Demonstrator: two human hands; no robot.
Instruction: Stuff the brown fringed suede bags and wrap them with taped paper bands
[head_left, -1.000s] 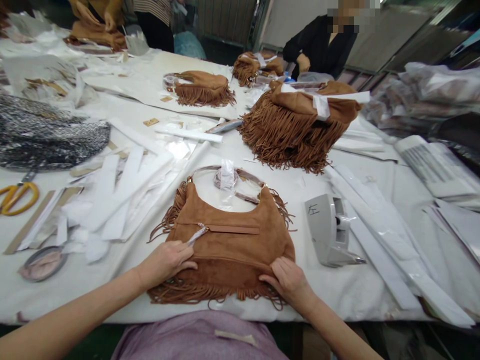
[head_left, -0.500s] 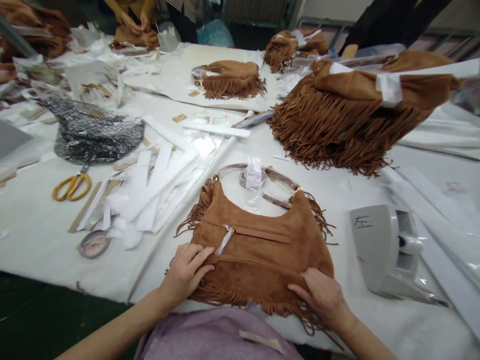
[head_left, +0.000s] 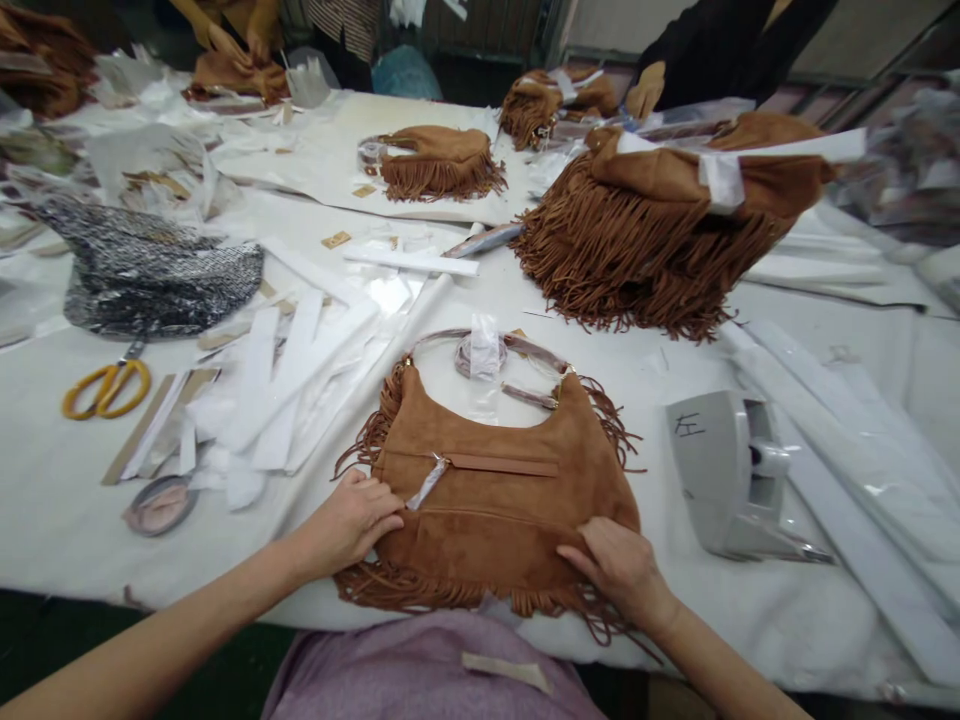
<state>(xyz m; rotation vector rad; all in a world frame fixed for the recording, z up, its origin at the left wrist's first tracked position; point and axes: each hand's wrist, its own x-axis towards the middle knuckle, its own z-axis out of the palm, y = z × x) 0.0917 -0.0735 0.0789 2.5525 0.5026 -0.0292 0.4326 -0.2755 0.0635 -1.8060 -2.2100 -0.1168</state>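
Note:
A brown suede handbag [head_left: 495, 440] with fringe lies flat on the white-covered table, its strap curved away from me. Plastic wrap covers the strap, and a wrapped zipper pull [head_left: 427, 482] hangs by the front zipper. At the bag's left edge my left hand [head_left: 352, 525] has its fingers closed on the suede. My right hand [head_left: 619, 570] grips the lower right side, thumb on top and fingertips partly hidden. Fringe spreads out below the bottom edge, near my body.
Yellow-handled scissors [head_left: 107, 388], a grey tape roll [head_left: 160, 503] and white strips [head_left: 300, 390] lie at left. A tape dispenser [head_left: 724, 475] stands at right. Behind are a stack of fringed bags [head_left: 637, 240], another fringed bag [head_left: 442, 160] and a speckled black-and-white bag [head_left: 161, 270]. Co-workers stand across the table.
The view has shifted, so the table's things appear further left. My left hand has slid outward to the bag's left edge; the right keeps its hold. A co-worker's hand now shows at the back right.

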